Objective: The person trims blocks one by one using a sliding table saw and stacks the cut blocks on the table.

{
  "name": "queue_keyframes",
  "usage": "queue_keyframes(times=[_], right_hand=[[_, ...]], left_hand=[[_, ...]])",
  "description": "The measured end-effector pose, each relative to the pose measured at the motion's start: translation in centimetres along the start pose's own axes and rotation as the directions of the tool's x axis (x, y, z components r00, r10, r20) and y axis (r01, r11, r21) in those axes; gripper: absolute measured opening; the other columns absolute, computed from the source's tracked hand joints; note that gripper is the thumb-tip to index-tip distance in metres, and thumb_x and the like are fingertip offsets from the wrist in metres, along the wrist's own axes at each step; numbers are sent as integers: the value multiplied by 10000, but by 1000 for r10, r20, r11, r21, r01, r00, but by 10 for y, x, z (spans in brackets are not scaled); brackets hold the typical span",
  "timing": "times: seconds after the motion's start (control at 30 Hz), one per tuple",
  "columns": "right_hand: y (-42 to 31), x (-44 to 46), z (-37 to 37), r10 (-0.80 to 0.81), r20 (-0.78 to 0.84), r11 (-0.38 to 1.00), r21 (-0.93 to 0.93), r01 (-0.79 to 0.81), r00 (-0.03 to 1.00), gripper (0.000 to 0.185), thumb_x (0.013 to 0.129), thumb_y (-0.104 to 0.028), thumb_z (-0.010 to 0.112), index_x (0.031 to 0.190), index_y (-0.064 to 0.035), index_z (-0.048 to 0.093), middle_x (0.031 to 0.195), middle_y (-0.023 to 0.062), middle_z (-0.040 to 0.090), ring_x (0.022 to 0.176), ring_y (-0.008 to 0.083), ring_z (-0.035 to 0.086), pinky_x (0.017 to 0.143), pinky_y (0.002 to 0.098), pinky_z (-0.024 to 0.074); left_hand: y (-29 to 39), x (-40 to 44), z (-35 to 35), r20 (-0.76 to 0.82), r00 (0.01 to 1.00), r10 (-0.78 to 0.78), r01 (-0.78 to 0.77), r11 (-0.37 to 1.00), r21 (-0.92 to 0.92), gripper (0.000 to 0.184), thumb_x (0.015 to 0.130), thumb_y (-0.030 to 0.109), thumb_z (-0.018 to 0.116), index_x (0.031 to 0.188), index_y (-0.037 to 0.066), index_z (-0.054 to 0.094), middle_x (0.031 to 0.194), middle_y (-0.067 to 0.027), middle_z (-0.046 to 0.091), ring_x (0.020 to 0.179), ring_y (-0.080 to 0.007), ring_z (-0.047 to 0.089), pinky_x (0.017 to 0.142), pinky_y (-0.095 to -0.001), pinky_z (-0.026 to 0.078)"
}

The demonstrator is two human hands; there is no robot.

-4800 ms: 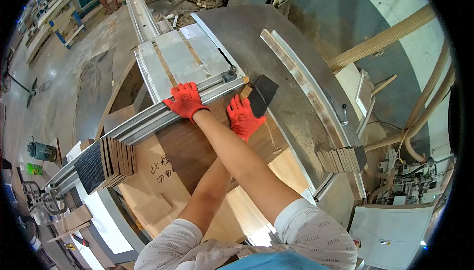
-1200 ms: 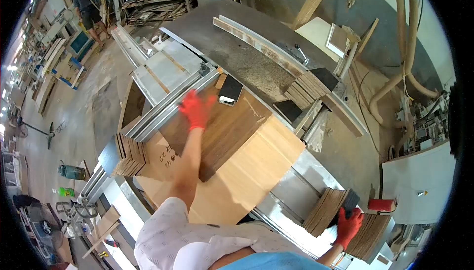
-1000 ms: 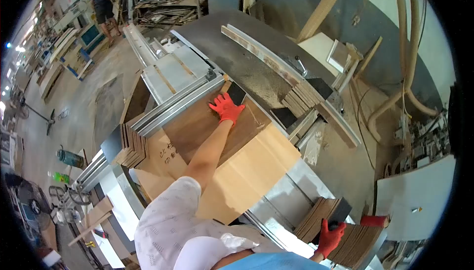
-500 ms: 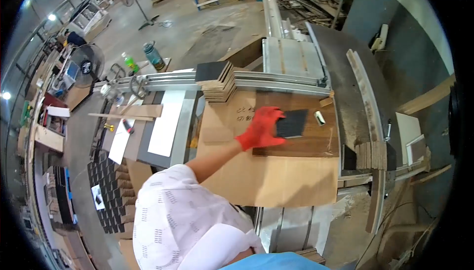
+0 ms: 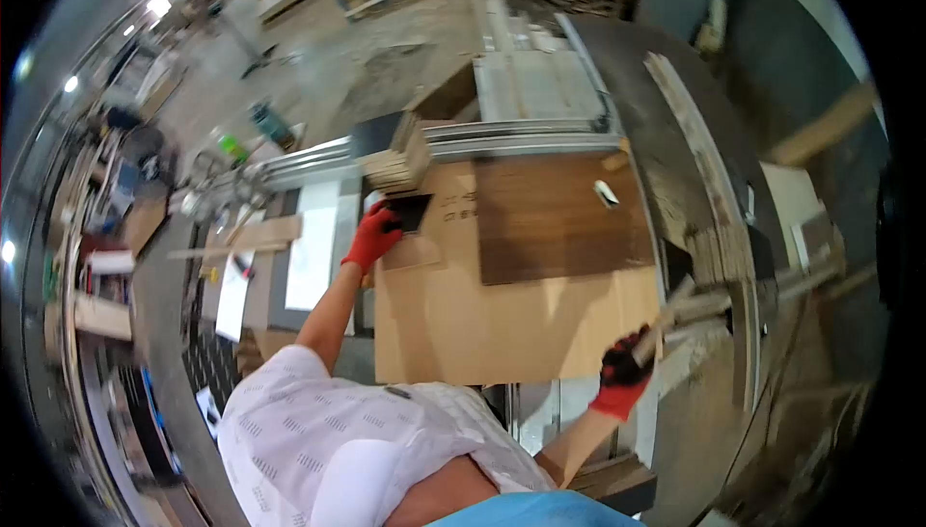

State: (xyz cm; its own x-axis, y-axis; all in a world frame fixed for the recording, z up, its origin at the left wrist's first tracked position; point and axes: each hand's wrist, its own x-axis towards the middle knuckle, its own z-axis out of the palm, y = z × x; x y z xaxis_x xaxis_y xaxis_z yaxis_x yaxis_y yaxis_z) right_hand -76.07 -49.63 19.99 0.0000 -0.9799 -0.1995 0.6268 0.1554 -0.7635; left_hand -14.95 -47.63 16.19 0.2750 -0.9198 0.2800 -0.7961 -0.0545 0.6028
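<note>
My left hand (image 5: pixel 371 236), in a red glove, grips the edge of a small black-faced board (image 5: pixel 412 211) at the left of the worktable. Just behind it rises a stack of similar boards (image 5: pixel 394 153) with pale edges. Lower right, my right hand (image 5: pixel 625 371), in a red glove with dark palm and fingers, is closed around a pale wooden strip (image 5: pixel 666 320), blurred, by the table's right edge. Between the hands lies a large tan board (image 5: pixel 502 334) with a brown wood-grain panel (image 5: pixel 550 228) on it. A small white object (image 5: pixel 606 193) rests on that panel.
A metal rail (image 5: pixel 521 132) runs along the back. White panels (image 5: pixel 313 243) and wooden strips (image 5: pixel 260 233) lie to the left. More small boards (image 5: pixel 719 255) stand stacked at right beside a long timber (image 5: pixel 694 132). Bottles (image 5: pixel 270 126) stand beyond the rail.
My left hand has carried the small black board leftward from the brown panel to near the stack. My right hand has come into view at lower right with the strip. The camera view has shifted.
</note>
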Motion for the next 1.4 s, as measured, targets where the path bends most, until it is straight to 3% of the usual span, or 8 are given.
queue_keyframes(times=[0.23,0.77,0.83,0.97,1.13,1.2,1.3,1.4], right_hand=[[-12,177,21,25,-395,979,195,57,919,127,1025,-203,649,1063,-99,711,979,18,695,873,135,627,735,304,508],[55,485,-39,-9,-61,561,-826,-46,998,332,926,-364,757,927,-36,708,717,58,622,612,191,596,545,377,443],[40,476,-22,160,-215,402,-877,-263,963,647,966,-390,729,1414,53,584,1475,171,591,1328,271,565,1078,445,458],[34,501,-46,265,-109,-37,-994,-103,958,673,993,-493,634,1463,-16,561,1521,171,545,1369,331,527,1118,463,434],[26,477,-18,228,-185,200,-952,-232,956,373,935,-408,722,1013,-63,606,1007,112,614,898,267,583,776,412,460],[18,463,-1,174,-141,267,-946,-184,975,342,905,-369,767,786,-79,629,754,81,648,664,232,612,605,387,473],[35,421,49,-414,249,-577,-816,-41,876,284,832,-341,785,846,-77,681,862,138,714,800,312,680,682,422,529],[41,360,185,-529,252,-296,-950,103,810,261,822,-336,759,931,-109,692,966,115,722,910,335,692,768,445,551]], left_hand=[[-1,-15,19,-96,994,-55,50,997,-57,332,796,60,819,1098,10,689,1362,-234,603,1262,-393,593,1040,-428,516],[220,117,189,-81,950,300,-311,900,-306,697,741,215,893,1328,34,564,1418,-216,552,1309,-415,519,1076,-492,445],[233,150,237,-45,943,331,-327,888,-324,885,701,282,936,1432,23,510,1494,-216,507,1403,-417,458,1124,-516,406],[288,213,312,104,971,216,-186,954,-237,1091,668,561,888,1493,6,439,1537,-308,431,1453,-470,373,1195,-573,267],[313,239,368,171,975,142,-131,988,-77,1184,593,653,871,1486,10,432,1544,-351,394,1470,-471,335,1218,-613,156],[310,240,371,172,974,147,-131,986,-103,1141,599,623,873,1472,30,440,1541,-328,403,1468,-464,334,1220,-611,163],[307,239,373,155,977,150,-144,989,-44,1043,618,591,864,1420,47,478,1530,-295,423,1460,-444,344,1219,-602,178],[288,241,422,40,972,231,-234,957,172,983,664,573,838,1422,56,485,1536,-273,421,1450,-428,356,1211,-586,207]])
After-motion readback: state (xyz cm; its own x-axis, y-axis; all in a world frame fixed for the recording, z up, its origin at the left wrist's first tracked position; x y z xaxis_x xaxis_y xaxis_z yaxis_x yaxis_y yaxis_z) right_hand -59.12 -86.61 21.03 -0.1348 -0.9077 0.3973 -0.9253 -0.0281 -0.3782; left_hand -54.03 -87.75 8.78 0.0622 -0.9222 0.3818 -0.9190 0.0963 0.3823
